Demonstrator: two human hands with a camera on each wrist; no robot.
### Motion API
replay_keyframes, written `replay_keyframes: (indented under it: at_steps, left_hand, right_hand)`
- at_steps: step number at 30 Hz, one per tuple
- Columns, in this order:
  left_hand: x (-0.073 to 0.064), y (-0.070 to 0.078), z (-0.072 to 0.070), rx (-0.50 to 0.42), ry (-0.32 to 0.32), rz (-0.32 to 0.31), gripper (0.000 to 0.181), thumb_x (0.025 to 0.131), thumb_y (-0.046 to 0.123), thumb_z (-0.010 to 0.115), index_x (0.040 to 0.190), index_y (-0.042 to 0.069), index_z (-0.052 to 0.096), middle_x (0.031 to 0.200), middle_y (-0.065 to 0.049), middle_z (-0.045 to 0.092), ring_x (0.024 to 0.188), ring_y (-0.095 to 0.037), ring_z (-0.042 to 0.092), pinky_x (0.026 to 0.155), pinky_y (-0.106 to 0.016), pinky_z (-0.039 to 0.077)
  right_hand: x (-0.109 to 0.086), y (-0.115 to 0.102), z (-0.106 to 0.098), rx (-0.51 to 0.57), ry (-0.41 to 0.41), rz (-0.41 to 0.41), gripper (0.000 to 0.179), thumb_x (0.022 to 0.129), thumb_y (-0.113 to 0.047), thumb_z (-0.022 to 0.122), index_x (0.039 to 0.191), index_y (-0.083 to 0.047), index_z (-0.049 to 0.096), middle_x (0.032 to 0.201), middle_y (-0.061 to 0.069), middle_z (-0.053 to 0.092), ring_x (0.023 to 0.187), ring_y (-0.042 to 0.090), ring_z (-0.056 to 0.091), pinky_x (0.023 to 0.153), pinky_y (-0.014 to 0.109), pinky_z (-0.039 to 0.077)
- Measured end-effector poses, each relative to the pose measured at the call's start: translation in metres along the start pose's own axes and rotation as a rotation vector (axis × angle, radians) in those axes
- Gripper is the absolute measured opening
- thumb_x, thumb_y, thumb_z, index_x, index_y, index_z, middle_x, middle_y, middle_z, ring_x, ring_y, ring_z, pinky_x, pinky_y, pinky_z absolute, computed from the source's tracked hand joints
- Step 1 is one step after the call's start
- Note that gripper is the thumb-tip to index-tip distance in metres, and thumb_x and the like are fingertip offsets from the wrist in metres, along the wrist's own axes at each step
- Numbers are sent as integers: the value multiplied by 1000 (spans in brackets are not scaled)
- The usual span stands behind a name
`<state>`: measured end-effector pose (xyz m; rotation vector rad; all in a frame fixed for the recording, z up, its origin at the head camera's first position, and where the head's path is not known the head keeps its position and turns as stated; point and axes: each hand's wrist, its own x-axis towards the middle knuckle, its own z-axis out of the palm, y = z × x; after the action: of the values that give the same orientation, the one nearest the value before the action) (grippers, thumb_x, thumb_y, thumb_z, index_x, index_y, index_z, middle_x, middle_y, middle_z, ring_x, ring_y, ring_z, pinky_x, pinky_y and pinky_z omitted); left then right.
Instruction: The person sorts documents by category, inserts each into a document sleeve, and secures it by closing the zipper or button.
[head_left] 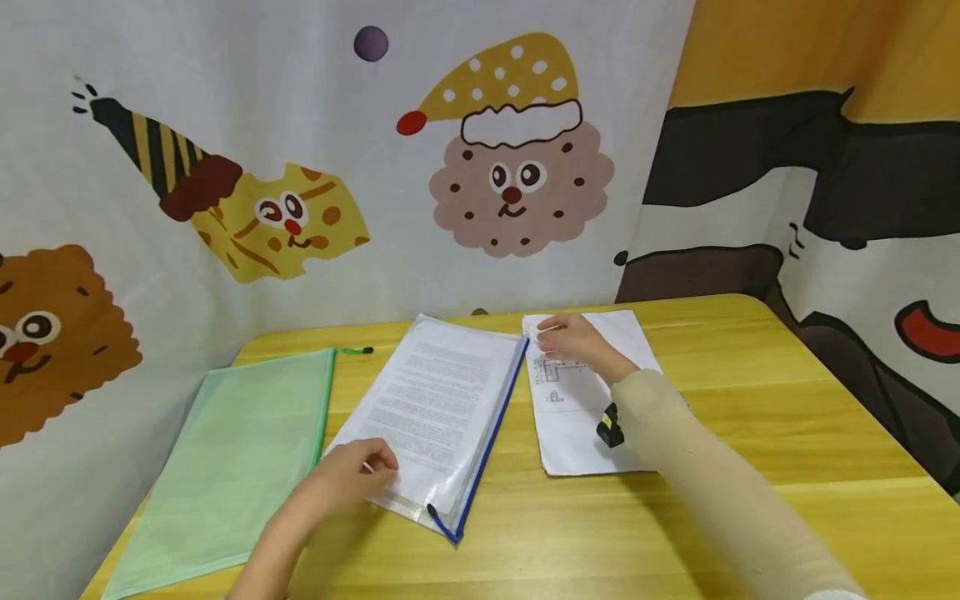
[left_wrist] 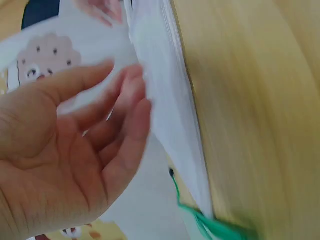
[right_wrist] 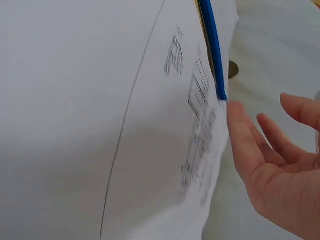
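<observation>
The step in hand looks like arranging papers and folders. The clear folder (head_left: pixel 405 506), with printed sheets (head_left: pixel 435 392) inside, lies slanted across the middle of the surface (head_left: pixel 795 417), its top near the far edge. To its right, drawing paper (head_left: pixel 581 437) also lies toward the far edge; the green folder (head_left: pixel 240 450) is along the left edge.

The left hand (head_left: pixel 351 477) is at the clear folder's near left corner, fingers loosely bent, thumb apart, gripping nothing; whether they touch the plastic I cannot tell. The right hand (head_left: pixel 579 340) is over the paper's far part, fingers relaxed and slightly apart, holding nothing.

The next move probably calls for pinching one edge cleanly, keeping the sheets aligned.
</observation>
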<state>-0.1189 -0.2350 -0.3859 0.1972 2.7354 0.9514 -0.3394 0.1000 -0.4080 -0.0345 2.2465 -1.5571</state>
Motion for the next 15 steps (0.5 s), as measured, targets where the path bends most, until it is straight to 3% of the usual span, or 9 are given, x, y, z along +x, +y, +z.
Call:
replay_keyframes:
  at_steps: [5,9,12,15]
  left_hand:
    - [4,-20,-21,-29,175,-161,11,94,14,65,101,5,66,90,-5,67,81,-16,63,64,-28,48]
    - [5,-43,-38,-49,256,-213,22,98,17,60,112,1,63,99,-11,68,89,-22,66,67,-28,51]
    - [8,-60,-48,-120,300,-243,29,99,18,58,118,-4,60,101,-13,66,89,-20,68,71,-27,57]
    - [12,-73,-56,-270,316,-282,38,100,17,57,127,-10,53,100,-8,65,83,-7,66,75,-22,59]
  right_hand:
    - [-19,2,-17,-52,-34,5,46,101,-15,56,143,4,46,141,26,52,124,36,60,103,39,53]
    - [-31,5,-30,-81,-23,7,48,101,-17,57,143,4,47,140,25,53,122,36,61,101,38,54]
    - [-38,9,-39,-93,-18,7,48,101,-18,56,142,4,47,138,25,54,120,36,62,99,37,56]
    - [-45,14,-46,-90,-28,-3,48,102,-18,55,143,6,45,138,28,54,120,37,62,98,37,56]
